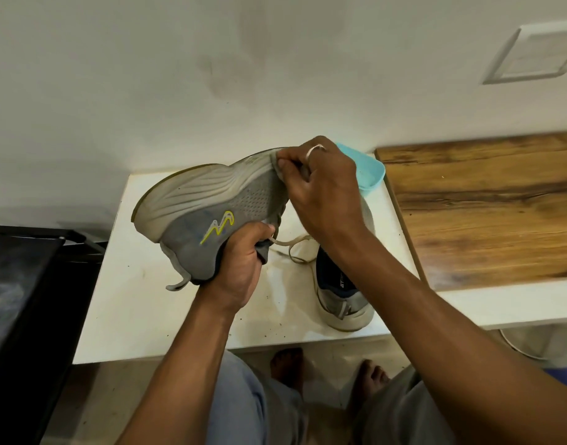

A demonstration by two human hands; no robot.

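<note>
Gripping grey shoe [208,216] collar, left hand [240,261]; right hand [320,187] pinching toe

The held shoe [205,213] has an upper of grey knit mesh cloth, matt, perforated toward the toe. Its yellow-green logo trim is smoother, with a slight sheen. The sole is off-white ribbed foam or rubber, matt, scuffed and soiled. The lace [295,248] is woven cloth, dull off-white. The second shoe [343,303] has a grey cloth upper, dark textile lining and a matt off-white sole. The desk [141,284] is white, smooth and semi-gloss, with soft reflections and dirt specks. The board [484,203] has a brown wood-grain finish, smooth, low sheen. The tub [370,170] is smooth turquoise plastic, satin. The ring [316,149] is pale, shiny metal. The wall [179,75] is painted, matt and smudged grey.
</note>
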